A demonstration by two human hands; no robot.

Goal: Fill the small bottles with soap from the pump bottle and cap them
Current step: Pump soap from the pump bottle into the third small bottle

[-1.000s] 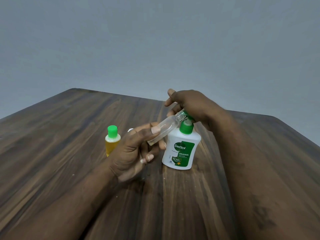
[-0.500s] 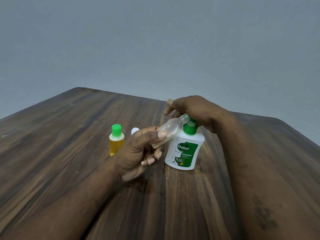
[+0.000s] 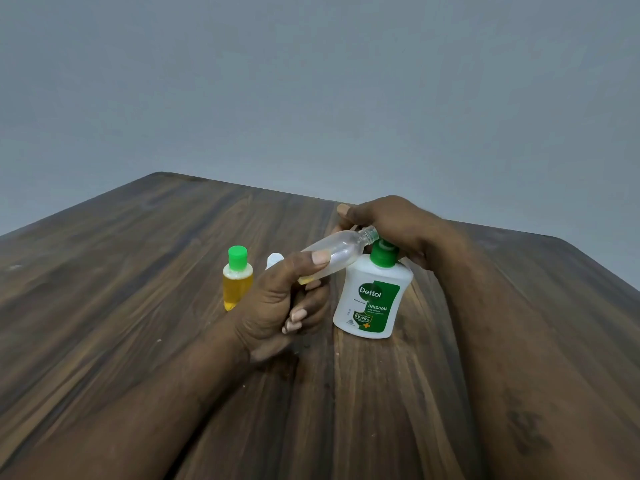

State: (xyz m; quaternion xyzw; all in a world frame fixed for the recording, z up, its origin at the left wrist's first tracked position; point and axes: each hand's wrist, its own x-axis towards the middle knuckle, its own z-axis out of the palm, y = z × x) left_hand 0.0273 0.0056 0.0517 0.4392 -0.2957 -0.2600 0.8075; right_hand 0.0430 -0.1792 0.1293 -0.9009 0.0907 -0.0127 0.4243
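Head view: left hand (image 3: 277, 306) pinched the light, thin-walled, likely slippery clear small bottle (image 3: 332, 252) at its base, tilted mouth-up beside the Dettol pump bottle (image 3: 374, 299), whose top the right hand (image 3: 391, 223) curled over; better gripped gently at mid-body.

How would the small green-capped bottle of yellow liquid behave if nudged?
The green-capped bottle of yellow liquid looks nearly full, so probably hefty for its size. Tall and narrow, it may still tip if pushed high. Its round body would likely roll.
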